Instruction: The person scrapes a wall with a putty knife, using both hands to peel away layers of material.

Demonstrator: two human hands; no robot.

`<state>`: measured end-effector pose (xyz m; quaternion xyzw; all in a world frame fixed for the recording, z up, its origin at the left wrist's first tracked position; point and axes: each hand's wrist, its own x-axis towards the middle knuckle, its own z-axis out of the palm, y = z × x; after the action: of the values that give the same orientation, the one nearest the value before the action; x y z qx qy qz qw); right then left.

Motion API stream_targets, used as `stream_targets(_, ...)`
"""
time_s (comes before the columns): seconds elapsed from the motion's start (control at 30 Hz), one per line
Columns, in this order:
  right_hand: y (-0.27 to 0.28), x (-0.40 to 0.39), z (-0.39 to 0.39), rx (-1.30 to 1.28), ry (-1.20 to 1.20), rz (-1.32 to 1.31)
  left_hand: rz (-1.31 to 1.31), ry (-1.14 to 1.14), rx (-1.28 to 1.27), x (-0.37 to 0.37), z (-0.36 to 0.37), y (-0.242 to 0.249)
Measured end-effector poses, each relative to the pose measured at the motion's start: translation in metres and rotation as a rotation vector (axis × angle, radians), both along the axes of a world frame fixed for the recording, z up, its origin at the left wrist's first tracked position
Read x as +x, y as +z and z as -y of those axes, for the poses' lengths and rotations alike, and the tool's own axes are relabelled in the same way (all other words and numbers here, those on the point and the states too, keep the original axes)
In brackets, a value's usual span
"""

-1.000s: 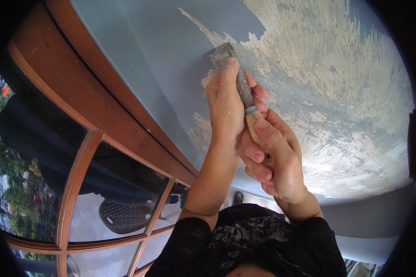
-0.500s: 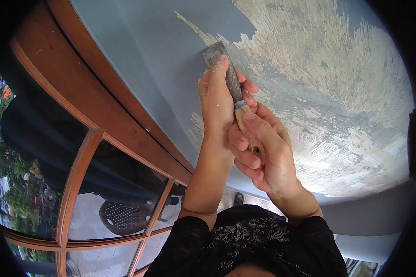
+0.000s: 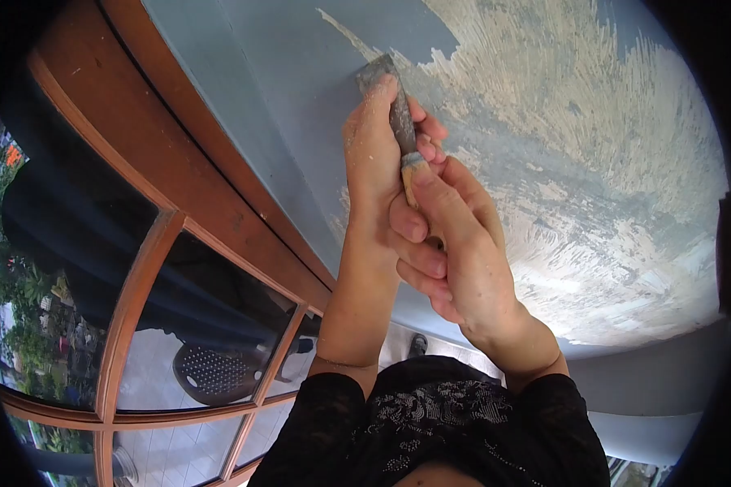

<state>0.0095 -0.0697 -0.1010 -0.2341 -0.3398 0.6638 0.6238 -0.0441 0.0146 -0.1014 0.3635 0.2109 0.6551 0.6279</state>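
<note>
A scraper (image 3: 402, 124) with a wide grey metal blade and a pale wooden handle is held in both hands against the wall. My left hand (image 3: 370, 158) is closed around the blade, its thumb lying along the metal near the edge; flecks of paint dust cling to the skin. Lower down, my right hand (image 3: 467, 247) wraps the handle and hides most of it. The blade's edge is at the blue-grey painted wall (image 3: 300, 105), just below a narrow scraped streak. To the right spreads a large rough patch (image 3: 544, 105) of bared, beige-white plaster.
On the left runs a brown wooden frame (image 3: 211, 195) with glass panes. Those panes show a dark chair (image 3: 215, 375), a tiled floor and greenery. A dark shoe (image 3: 417, 345) is on the floor below. A dark strip (image 3: 727, 252) edges the wall at far right.
Both hands and the scraper have shifted slightly upward in the view. My right hand has slid up the handle and now covers more of it.
</note>
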Motion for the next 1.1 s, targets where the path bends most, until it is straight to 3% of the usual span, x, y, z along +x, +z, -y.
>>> stream_targets(0.63,0.000,0.013,-0.017,0.019,0.056,0.043,0.017,0.058,-0.019,0.003,-0.013,0.005)
stream_targets(0.73,0.009,0.006,-0.022,0.064,0.103,0.043,0.034,0.128,0.086,-0.005,-0.020,0.009)
stream_targets(0.93,-0.012,0.021,-0.002,-0.025,0.054,0.023,-0.061,0.005,0.009,0.007,0.003,-0.006)
stream_targets(1.1,-0.009,0.024,0.002,0.002,0.060,0.027,-0.058,0.030,-0.012,0.012,0.005,-0.005)
